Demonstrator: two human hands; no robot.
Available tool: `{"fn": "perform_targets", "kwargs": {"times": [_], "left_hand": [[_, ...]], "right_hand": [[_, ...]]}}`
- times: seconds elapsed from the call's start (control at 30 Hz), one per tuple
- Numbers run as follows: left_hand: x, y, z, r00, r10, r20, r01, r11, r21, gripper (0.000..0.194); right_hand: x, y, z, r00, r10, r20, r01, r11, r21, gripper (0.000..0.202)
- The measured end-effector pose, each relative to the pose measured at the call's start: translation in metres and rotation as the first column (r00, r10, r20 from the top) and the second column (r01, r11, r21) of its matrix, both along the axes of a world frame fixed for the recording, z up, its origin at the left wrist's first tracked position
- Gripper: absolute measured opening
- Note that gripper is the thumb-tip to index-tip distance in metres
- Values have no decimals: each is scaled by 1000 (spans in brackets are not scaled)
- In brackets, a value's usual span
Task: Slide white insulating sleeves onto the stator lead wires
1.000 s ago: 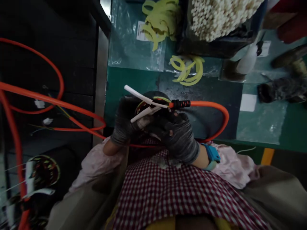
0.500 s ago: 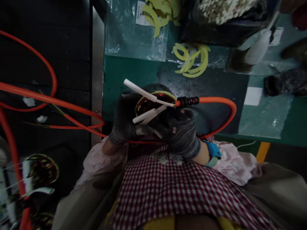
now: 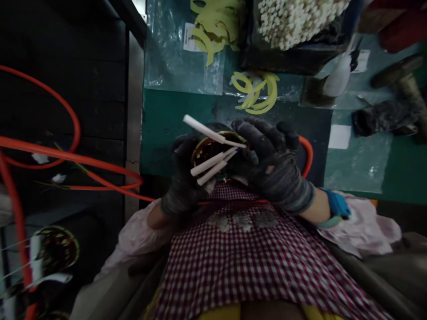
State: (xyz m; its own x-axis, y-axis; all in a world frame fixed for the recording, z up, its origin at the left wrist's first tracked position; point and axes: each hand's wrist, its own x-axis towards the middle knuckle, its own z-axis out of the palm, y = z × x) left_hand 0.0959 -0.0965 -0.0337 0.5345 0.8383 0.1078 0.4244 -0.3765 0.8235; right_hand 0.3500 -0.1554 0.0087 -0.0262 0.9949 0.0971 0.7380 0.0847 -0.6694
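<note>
A round dark motor-like part with copper windings and a yellow-green rim is tilted at the table's front edge. My left hand, in a dark glove, is wrapped round its left side. White sleeves on thin wires stick out across its opening. My right hand, gloved too, is at the part's right side, its fingers curled over the cable end where the wires come together; the black cable fitting is hidden under it. An orange cable comes out beyond the right hand.
Yellow strips lie behind the hands, near a bin of small white pieces. A white bottle, a hammer and a dark glove-like roll are at the right. Orange cables and another wound part are at the left.
My right hand has moved right and up, now covering the black fitting on the cable. The part and my left hand have shifted slightly right in view. The camera view has shifted too.
</note>
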Motion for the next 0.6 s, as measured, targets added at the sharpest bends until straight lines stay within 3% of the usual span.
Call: {"fn": "perform_targets", "kwargs": {"times": [0.07, 0.13, 0.3, 0.5, 0.6], "left_hand": [[14, -1, 4, 1000, -6, 13, 3, 988, 153, 83], [22, 0, 6, 998, -56, 4, 54, 974, 219, 80], [16, 13, -2, 986, -165, 25, 146, 923, 355, 88], [7, 18, -9, 966, -258, -30, 247, 876, 414, 88], [7, 17, -7, 971, -238, 10, 217, 901, 376, 87]], "right_hand": [[10, 4, -10, 1000, 2, 10, -2, 1000, 16, 54], [20, 4, -22, 998, 56, 29, -57, 997, 55, 60], [30, 4, -39, 966, 247, 72, -257, 930, 262, 32], [27, 4, -41, 967, 246, 60, -253, 927, 278, 39], [23, 0, -40, 981, 180, 78, -194, 945, 265, 45]]}}
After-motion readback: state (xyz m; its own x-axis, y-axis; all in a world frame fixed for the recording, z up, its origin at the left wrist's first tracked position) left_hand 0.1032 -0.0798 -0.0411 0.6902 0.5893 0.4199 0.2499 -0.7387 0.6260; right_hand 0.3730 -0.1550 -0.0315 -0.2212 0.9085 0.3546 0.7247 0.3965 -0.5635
